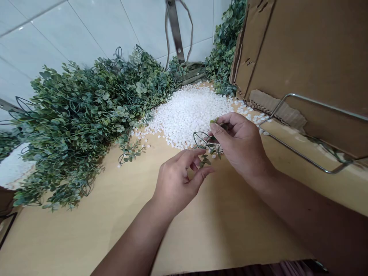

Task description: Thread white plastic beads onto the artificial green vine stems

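My right hand (244, 147) pinches an artificial leaf sprig (205, 161) between thumb and fingers. Its thin green stems form loops, and small leaves hang to the left of the fingertips. Close by, my left hand (175, 182) has its thumb and forefinger apart around the sprig's lower leaves; whether they touch is hard to make out. Behind both hands lies a pile of small white plastic pieces (192, 111), some scattered at its edges. One loose sprig (130, 151) rests on the tan tabletop (123, 226) left of the pile.
A large heap of artificial greenery (80, 107) fills the left and back along the tiled wall (94, 27). At right stands a cardboard box (310, 57), with a bent metal wire frame (299, 151) jutting over the table. More white pieces (15, 166) lie far left.
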{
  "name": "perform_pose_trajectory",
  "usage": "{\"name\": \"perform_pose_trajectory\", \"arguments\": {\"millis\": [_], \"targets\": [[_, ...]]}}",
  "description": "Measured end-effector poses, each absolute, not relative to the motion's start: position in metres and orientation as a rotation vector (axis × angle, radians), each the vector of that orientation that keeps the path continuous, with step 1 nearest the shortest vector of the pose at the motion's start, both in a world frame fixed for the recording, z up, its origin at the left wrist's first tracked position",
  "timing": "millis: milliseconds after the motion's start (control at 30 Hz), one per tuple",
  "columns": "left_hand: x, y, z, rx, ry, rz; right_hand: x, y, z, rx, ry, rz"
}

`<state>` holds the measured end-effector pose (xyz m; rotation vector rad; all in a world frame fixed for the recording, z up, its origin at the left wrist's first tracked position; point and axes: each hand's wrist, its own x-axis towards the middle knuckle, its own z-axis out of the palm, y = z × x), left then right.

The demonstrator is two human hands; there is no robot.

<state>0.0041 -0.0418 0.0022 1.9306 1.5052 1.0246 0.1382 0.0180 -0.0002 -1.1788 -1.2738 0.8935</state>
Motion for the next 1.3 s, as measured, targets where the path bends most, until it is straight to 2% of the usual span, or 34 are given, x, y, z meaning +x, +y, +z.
{"name": "perform_pose_trajectory", "arguments": {"millis": [67, 200, 267, 400, 600, 800, 967, 1033, 1167, 1300], "targets": [[0.006, -0.037, -0.004, 1.805, 1.503, 1.096, 0.141, 0.016, 0.004, -1.123, -1.274, 0.947], [-0.004, -0.027, -0.009, 1.444, 1.402, 1.232, 0.157, 0.012, 0.022, -0.819, -1.489, 1.329], [-0.01, -0.025, -0.006, 1.378, 1.334, 1.236, 0.166, 0.01, 0.032, -0.733, -1.6, 1.385], [-0.018, -0.026, 0.006, 1.565, 1.214, 1.132, 0.167, 0.007, 0.036, -0.892, -1.61, 1.025], [-0.02, -0.033, 0.018, 1.649, 1.18, 1.074, 0.15, 0.002, 0.015, -0.782, -2.165, 0.532], [-0.022, -0.034, 0.017, 1.536, 1.219, 1.181, 0.147, -0.002, 0.013, -0.803, -2.333, 0.739], [-0.025, -0.033, 0.021, 1.538, 1.287, 1.218, 0.145, -0.002, 0.012, -0.765, -2.224, 0.684], [-0.03, -0.033, 0.022, 1.586, 1.334, 1.142, 0.145, 0.001, 0.011, -0.74, -2.195, 0.615], [-0.048, -0.031, 0.014, 1.767, 1.435, 0.723, 0.147, 0.005, 0.009, -0.797, -2.116, 0.565], [-0.057, -0.028, 0.001, 1.991, 1.453, 0.498, 0.148, 0.005, 0.009, -0.97, -1.985, 0.934]]}}
